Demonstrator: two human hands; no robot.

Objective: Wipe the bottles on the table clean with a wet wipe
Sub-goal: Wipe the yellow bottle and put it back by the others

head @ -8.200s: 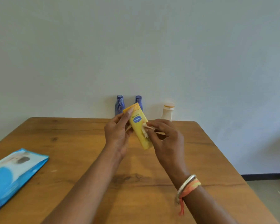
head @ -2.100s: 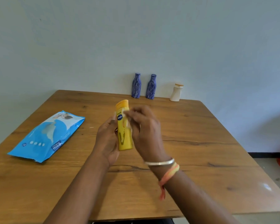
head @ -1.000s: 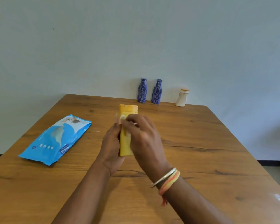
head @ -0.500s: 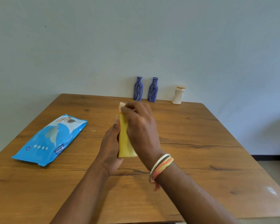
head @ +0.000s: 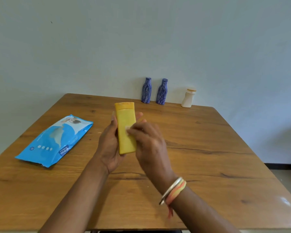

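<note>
Left hand (head: 110,145) holds yellow bottle (head: 126,132) upright, cap uppermost.

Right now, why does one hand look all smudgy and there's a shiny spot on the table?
In the head view, the right hand is smeared by motion blur as it rubs the wet wipe on the yellow bottle; the left hand looks sharper. The bright patch near the table corner is glare.

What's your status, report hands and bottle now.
Left hand grips yellow bottle. Right hand presses wipe on its side. Three bottles wait by the wall. Nothing in the way.
</note>
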